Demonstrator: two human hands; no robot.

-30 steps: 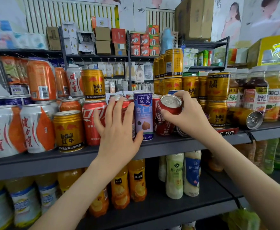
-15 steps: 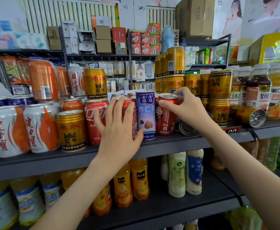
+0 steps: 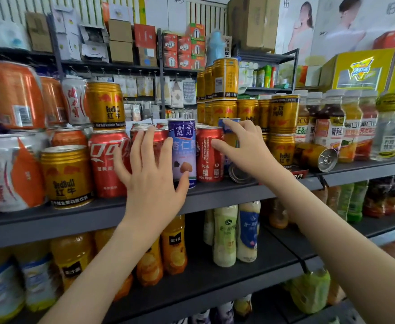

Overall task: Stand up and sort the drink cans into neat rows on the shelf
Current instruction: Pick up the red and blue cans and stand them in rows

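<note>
1. Your right hand (image 3: 248, 148) has left the red cola can (image 3: 209, 155) that it was carrying tilted a second ago. The can now stands upright at the front of the shelf (image 3: 227, 195), touching the tall purple can (image 3: 182, 146) on its left.
2. That hand has moved back and to the right. Its fingertips (image 3: 238, 124) lie over the top of a blue-topped can (image 3: 229, 136) just behind the red one, and the thumb stretches out in front of the red can's right side. You cannot tell from here whether the grip has closed on the blue-topped can.
3. Your left hand (image 3: 151, 181) has barely shifted. It is wide, with straight, spread fingers laid against the red cans (image 3: 159, 136) left of the purple can, and the thumb tip touches the purple can low down. It holds nothing.
4. Under your right hand, a can with a silver end (image 3: 238, 175) lies on its side on the shelf, its end facing you.
5. Further right, a gold can (image 3: 315, 156) also lies on its side, beside a two-high stack of gold cans (image 3: 283, 118).
6. To the left stand another red cola can (image 3: 106, 162), a gold can (image 3: 66, 174) and a white-and-orange can (image 3: 12, 171), all upright along the shelf front with more cans stacked on top.
</note>
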